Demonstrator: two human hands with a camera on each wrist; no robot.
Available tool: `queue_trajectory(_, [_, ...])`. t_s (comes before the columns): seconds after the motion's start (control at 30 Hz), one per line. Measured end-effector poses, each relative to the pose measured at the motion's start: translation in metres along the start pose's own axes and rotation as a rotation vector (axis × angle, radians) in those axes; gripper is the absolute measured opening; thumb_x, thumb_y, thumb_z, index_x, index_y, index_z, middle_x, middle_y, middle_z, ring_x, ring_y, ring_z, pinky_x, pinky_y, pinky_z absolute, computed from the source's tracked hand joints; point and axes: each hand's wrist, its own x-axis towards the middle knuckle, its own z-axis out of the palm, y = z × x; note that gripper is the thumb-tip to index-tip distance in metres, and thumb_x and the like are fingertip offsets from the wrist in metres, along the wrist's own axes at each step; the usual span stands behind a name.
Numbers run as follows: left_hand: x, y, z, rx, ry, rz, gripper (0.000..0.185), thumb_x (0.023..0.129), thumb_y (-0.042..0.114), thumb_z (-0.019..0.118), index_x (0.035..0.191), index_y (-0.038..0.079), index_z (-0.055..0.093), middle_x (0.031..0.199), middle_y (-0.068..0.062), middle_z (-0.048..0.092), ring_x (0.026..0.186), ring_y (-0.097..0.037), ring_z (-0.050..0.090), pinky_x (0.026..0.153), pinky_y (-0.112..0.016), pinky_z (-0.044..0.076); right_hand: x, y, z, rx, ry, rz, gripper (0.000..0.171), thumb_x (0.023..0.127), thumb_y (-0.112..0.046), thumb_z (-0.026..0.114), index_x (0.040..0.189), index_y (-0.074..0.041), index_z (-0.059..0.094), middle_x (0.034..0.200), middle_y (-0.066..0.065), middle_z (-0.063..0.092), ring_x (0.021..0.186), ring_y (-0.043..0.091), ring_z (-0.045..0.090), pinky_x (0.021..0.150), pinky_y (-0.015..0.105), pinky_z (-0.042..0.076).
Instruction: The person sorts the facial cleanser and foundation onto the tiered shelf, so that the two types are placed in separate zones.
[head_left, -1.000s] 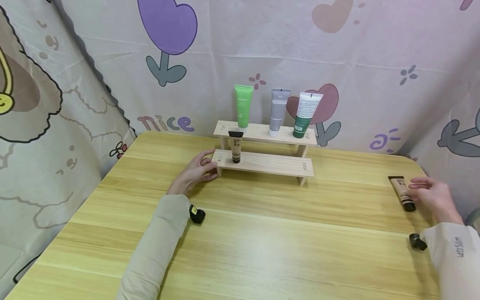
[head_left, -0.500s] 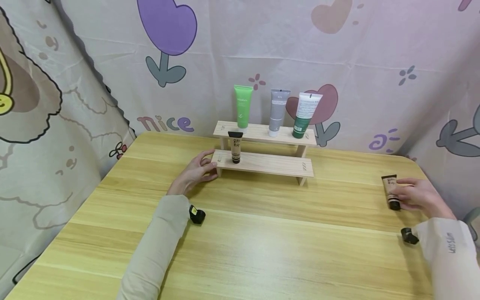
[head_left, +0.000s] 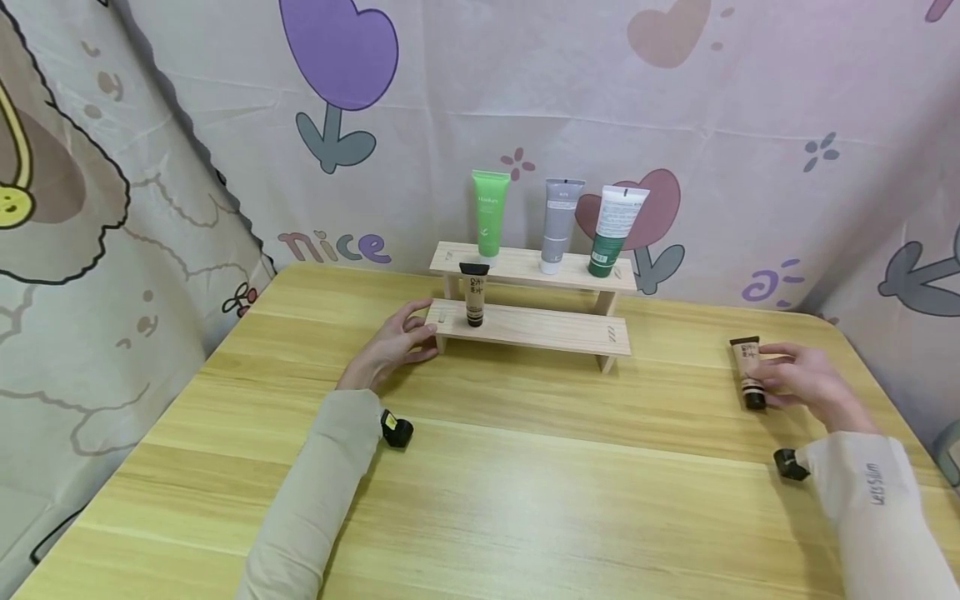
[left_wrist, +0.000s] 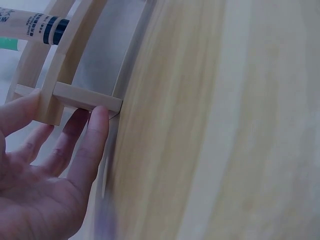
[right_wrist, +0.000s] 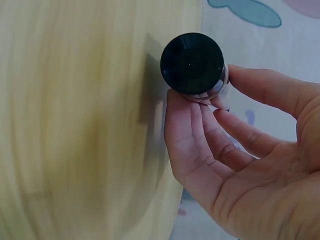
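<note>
My right hand (head_left: 806, 382) pinches a tan squeeze tube (head_left: 748, 367) at the right of the table, thumb on one side and fingers on the other. Its black cap (right_wrist: 192, 62) points down in the head view and faces the camera in the right wrist view. My left hand (head_left: 390, 343) holds the left end of a two-tier wooden display rack (head_left: 551, 327); in the left wrist view the thumb lies at the board's end and fingertips (left_wrist: 100, 116) touch the leg. A matching tan tube (head_left: 475, 296) stands cap-down on the lower tier, near that hand.
On the upper tier stand a bright green tube (head_left: 491, 212), a grey tube (head_left: 560, 225) and a white-and-green tube (head_left: 615, 229). Behind the wooden table (head_left: 525, 500) hangs a printed curtain (head_left: 465, 92).
My right hand has closed round the tan tube and moved left with it, and the tube has turned more upright. The left hand stays at the rack.
</note>
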Motion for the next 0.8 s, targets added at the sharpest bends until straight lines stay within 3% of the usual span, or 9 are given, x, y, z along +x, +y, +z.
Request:
queue_trajectory(0.2, [-0.001,0.001,0.000,0.002,-0.002,0.003,0.063,0.107,0.003,0.046,0.163,0.015,0.019,0.151,-0.025,0.038,0.132,-0.039,0.045,0.104,-0.041,0.053,0.003,-0.014,0.011,0.009,-0.009,-0.036,0.070,0.098,-0.005,0.062,0.148,0.021,0.019,0.096,-0.001,0.064,0.078,0.004,0.061,0.071,0.028,0.063])
queue_trajectory(0.33, [-0.001,0.001,0.000,0.003,-0.001,0.001,0.063,0.107,0.003,0.046,0.163,0.015,0.020,0.150,-0.025,0.039,0.132,-0.038,0.045,0.105,-0.042,0.052,0.006,-0.022,0.019,0.005,-0.011,-0.051,0.070,0.098,-0.003,0.060,0.148,0.021,0.017,0.119,0.026,0.055,0.079,0.003,0.060,0.073,0.029,0.063])
queue_trajectory(0.43, [-0.001,0.001,0.000,0.000,-0.003,0.000,0.063,0.107,0.003,0.046,0.163,0.015,0.020,0.149,-0.025,0.039,0.132,-0.039,0.045,0.105,-0.042,0.052,0.007,-0.029,0.026,0.003,-0.015,-0.061,0.069,0.098,-0.002,0.058,0.149,0.021,0.017,0.131,0.038,0.041,0.080,0.001,0.059,0.075,0.029,0.063])
queue_trajectory(0.8, [0.000,0.001,0.000,-0.017,0.006,-0.002,0.063,0.107,0.002,0.047,0.162,0.016,0.021,0.149,-0.025,0.039,0.133,-0.040,0.044,0.105,-0.042,0.052,0.012,-0.052,0.043,0.029,-0.010,-0.146,0.068,0.096,0.004,0.059,0.149,0.020,0.020,0.125,0.032,0.047,0.080,0.003,0.061,0.073,0.032,0.064])
